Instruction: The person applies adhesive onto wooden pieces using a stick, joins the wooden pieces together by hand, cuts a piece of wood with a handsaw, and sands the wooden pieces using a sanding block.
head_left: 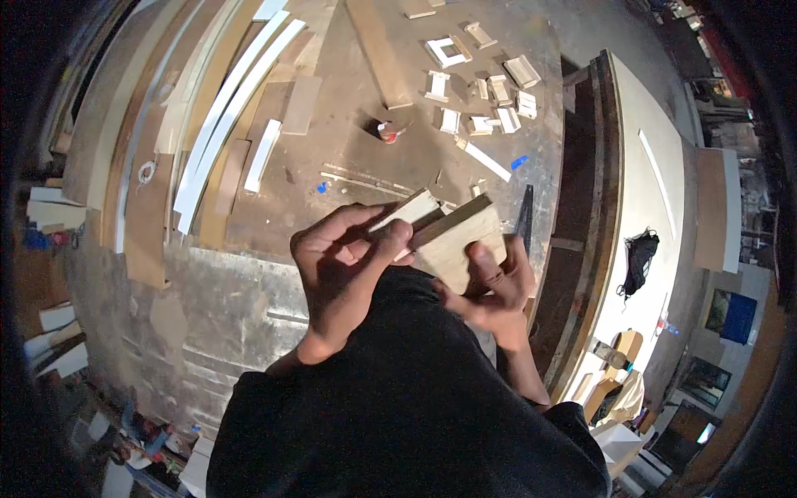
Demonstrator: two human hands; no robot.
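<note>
My left hand [344, 266] pinches a small wood strip [404, 209] between thumb and fingers. Close beside it, my right hand [496, 286] grips a flat wood block [459, 241], its thumb on the broad face. The strip and the block are held side by side over the table, with a dark gap showing between them; whether they touch lower down is hidden by my left thumb. Beyond my hands, a small red-and-white bottle [388, 131] stands on the brown worktable [274, 216].
Several small wood assemblies [498, 90] lie at the back right. Long boards and white strips [241, 116] cover the left side. A dark handsaw-like tool [525, 214] lies right of my hands. A pale bench [652, 191] holding a black cloth [639, 261] stands further right.
</note>
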